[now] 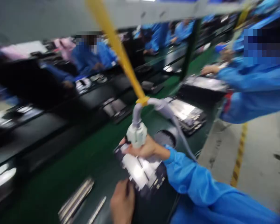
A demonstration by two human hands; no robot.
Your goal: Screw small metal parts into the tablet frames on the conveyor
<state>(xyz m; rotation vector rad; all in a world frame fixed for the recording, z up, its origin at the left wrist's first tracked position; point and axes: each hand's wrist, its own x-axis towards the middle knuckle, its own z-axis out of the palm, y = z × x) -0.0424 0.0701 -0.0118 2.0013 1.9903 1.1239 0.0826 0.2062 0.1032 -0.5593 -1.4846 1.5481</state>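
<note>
A dark, flat electronic unit with shiny silver plates (138, 169) is in front of me, blurred by motion. My right hand (148, 148), in a blue sleeve, is closed at its far edge. At the near left edge, my left hand (123, 200) has its fingers bent against the unit. A pale white-green fitting (137, 134) hangs from a yellow pole or hose (121, 56) and covers part of my right hand. Beside my right wrist lies a round dark-centred item (165, 138).
Silver-faced units (186, 113) lie beyond on the green bench (67, 165). Long thin metallic pieces (76, 200) lie at lower left. A grey cable (179, 124) runs down behind my right arm. At right, a co-worker's blue sleeve (254, 77) reaches over the bench; others sit opposite.
</note>
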